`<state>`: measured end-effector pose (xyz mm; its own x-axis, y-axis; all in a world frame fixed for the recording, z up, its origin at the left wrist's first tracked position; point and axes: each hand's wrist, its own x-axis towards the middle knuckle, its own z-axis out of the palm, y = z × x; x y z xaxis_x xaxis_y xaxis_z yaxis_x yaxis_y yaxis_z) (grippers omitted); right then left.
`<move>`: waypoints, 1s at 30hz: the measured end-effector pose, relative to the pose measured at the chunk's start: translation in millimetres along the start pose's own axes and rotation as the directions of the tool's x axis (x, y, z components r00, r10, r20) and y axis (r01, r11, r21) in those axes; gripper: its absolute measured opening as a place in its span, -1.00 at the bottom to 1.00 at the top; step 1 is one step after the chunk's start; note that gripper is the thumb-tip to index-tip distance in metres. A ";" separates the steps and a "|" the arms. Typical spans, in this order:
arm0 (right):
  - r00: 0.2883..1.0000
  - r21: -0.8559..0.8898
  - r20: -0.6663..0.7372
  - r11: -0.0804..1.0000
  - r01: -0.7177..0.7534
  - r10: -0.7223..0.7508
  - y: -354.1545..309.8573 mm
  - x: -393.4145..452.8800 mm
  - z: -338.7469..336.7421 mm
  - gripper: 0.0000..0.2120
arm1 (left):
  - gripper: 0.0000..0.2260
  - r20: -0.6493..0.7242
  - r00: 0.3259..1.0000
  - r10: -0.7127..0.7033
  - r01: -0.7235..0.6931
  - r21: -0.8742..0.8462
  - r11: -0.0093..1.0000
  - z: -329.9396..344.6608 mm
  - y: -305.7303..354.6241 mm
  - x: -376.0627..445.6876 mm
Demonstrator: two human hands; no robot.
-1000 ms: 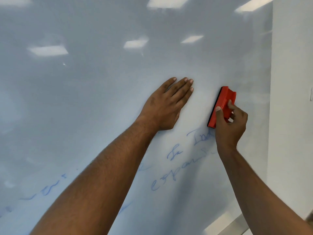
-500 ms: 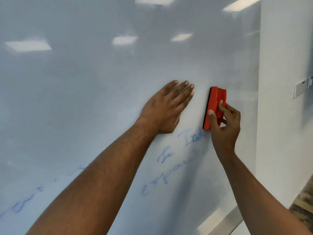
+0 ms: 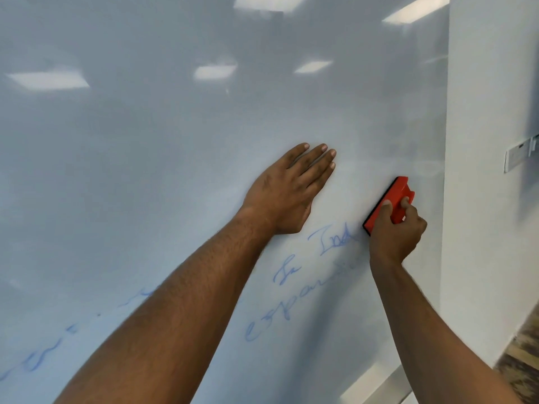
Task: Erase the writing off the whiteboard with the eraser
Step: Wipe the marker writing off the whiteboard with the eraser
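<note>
While the left hand lies flat on the whiteboard, the right grip holds the eraser beside "Ind".

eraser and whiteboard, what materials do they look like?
Eraser: red body, smooth with a slight sheen, likely moulded plastic; the dark strip against the board looks like felt or foam. Whiteboard: glossy and hard, mirrors the ceiling lights; glass or coated panel, can't tell.

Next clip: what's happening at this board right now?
A person is wiping blue writing off a whiteboard. The right hand grips a red eraser, its pad against the board just up and right of the remaining words. The left hand lies flat on the board, fingers straight, above the writing. Several blue words are still there below both hands, so the job is unfinished.
</note>
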<state>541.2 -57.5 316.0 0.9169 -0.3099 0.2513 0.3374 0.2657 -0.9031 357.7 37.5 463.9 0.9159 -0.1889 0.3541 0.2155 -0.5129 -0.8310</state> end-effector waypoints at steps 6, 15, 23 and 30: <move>0.973 0.089 0.083 0.974 0.209 -0.216 6.1 -17.8 -5.5 -0.60 | -0.37 -0.004 1.000 0.000 0.000 0.008 1.000 0.3 0.4 -0.3; 0.766 0.056 0.193 0.786 0.616 -0.613 3.5 -39.2 0.0 -0.59 | -0.39 0.017 1.000 0.003 -0.003 0.027 1.000 -3.4 -0.7 -1.7; 0.671 0.030 0.255 0.699 0.715 -0.697 17.9 -45.4 -12.8 -0.60 | -0.47 0.065 0.992 0.111 -0.112 0.012 0.994 -12.0 -17.7 -5.5; 0.830 -0.011 0.138 0.837 0.547 -0.541 -0.9 -63.6 -4.6 -0.63 | -0.49 0.032 0.996 0.086 -0.086 0.010 0.996 -20.3 -41.3 -28.3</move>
<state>481.6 -42.2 299.2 0.6077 -0.2749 0.7451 0.7819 0.0430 -0.6219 316.0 47.0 497.0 0.9413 -0.2052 0.2679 0.1393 -0.4865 -0.8625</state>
